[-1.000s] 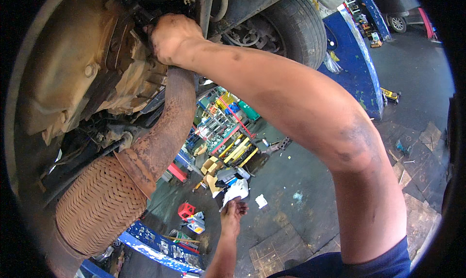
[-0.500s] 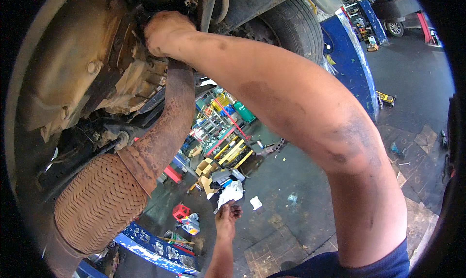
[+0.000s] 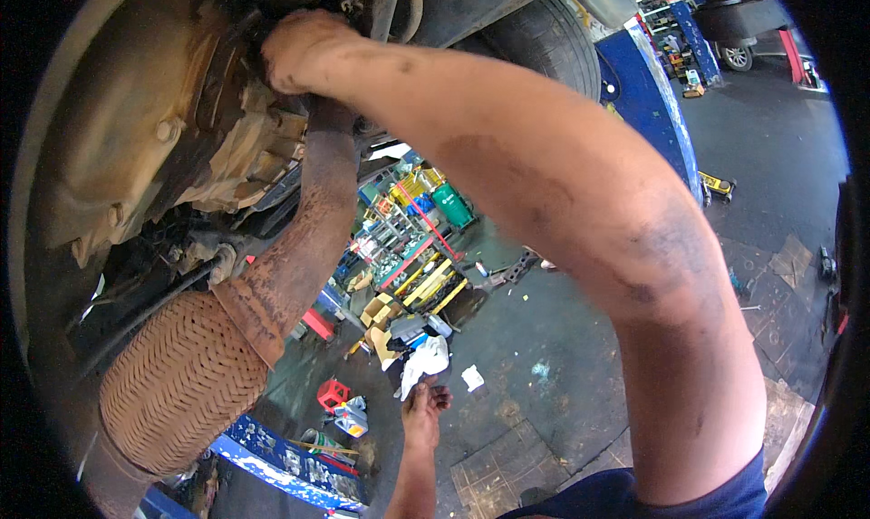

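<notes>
My right arm stretches from the lower right to the upper left under a raised vehicle. At its end my right hand is bent over the top of a rusty exhaust pipe, beside the engine's underside; its fingers are hidden, and whatever they touch cannot be seen. Below, the pipe runs into a braided flex section. Lower down, well apart from the pipe, my left hand hangs with thumb raised and darkened fingers loosely curled. Nothing shows in it; the white cloth behind it lies among clutter on the floor.
A large tan metal pan fills the upper left. A tyre and blue lift post stand right of my arm. Below are a yellow-and-red tool rack, a green bin, a red stool and a yellow floor jack.
My right hand and forearm have shifted slightly up and left. The left hand keeps almost the same place and pose. The background has slid a little to the left.
</notes>
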### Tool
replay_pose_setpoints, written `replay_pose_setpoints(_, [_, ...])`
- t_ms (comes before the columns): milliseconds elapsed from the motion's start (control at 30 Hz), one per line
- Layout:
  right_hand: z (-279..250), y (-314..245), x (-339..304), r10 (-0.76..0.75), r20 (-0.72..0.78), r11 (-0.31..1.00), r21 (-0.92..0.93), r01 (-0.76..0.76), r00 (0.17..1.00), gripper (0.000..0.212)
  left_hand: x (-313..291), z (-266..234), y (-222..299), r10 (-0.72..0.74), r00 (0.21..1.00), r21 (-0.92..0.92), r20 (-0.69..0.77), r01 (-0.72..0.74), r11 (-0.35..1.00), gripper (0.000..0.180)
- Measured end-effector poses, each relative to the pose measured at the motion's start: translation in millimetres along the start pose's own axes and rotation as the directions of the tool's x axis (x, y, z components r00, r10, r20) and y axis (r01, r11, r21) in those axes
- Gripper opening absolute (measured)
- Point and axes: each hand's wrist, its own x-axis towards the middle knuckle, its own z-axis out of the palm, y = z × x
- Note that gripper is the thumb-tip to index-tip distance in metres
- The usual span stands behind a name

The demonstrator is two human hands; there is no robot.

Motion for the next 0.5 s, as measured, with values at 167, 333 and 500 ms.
replay_pose_setpoints(167, [1,1,-1,0.103,-0.05,0.994,0.039,-0.101,0.993,0.032,0,-8,-7,0.019,1.0,-0.022,-0.007,-0.019,1.0,0.043])
replay_pose_setpoints(333, [14,6,3,-0.046,-0.2,0.989,-0.144,0.017,0.979,0.023,-5,-18,-15,0.018,0.999,-0.019,-0.026,-0.018,1.0,0.041])
replay_pose_setpoints(500, [22,-3,9,0.085,-0.273,0.993,-0.059,-0.104,0.958,0.018,-17,-39,-28,-0.024,0.994,-0.075,-0.106,0.016,0.997,0.039])
